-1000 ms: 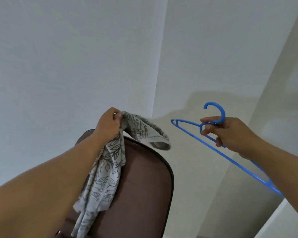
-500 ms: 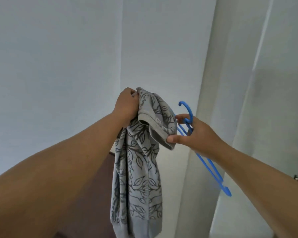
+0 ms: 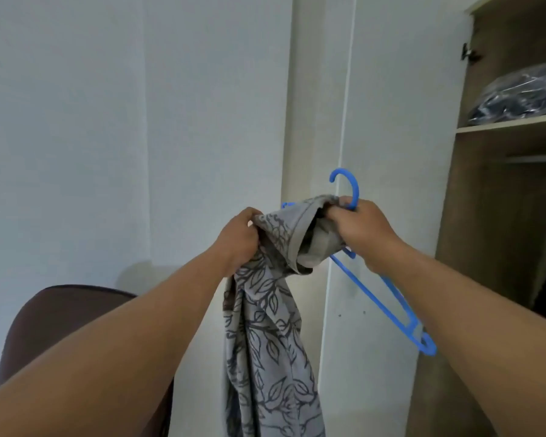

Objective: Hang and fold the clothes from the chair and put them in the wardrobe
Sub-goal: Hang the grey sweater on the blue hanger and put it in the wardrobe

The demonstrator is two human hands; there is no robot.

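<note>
A grey garment with a dark leaf print (image 3: 267, 335) hangs in the air between my hands. My left hand (image 3: 238, 239) grips its top edge on the left. My right hand (image 3: 361, 230) holds the blue plastic hanger (image 3: 388, 298) by its neck and also pinches the garment's opening. The hanger's hook points up, and its far arm slants down to the right. Its left tip pokes out behind the cloth. The brown chair (image 3: 57, 313) is at the lower left. The open wardrobe (image 3: 498, 216) stands at the right.
The wardrobe's white door (image 3: 385, 121) stands just behind the hanger. A shelf (image 3: 511, 124) carries a dark bundle in clear plastic (image 3: 524, 93), with a hanging rail (image 3: 533, 158) below it. A white wall fills the left side.
The view has swung right, bringing the open wardrobe in. My right hand has closed on the garment's opening, and the hanger's left arm has gone behind the cloth.
</note>
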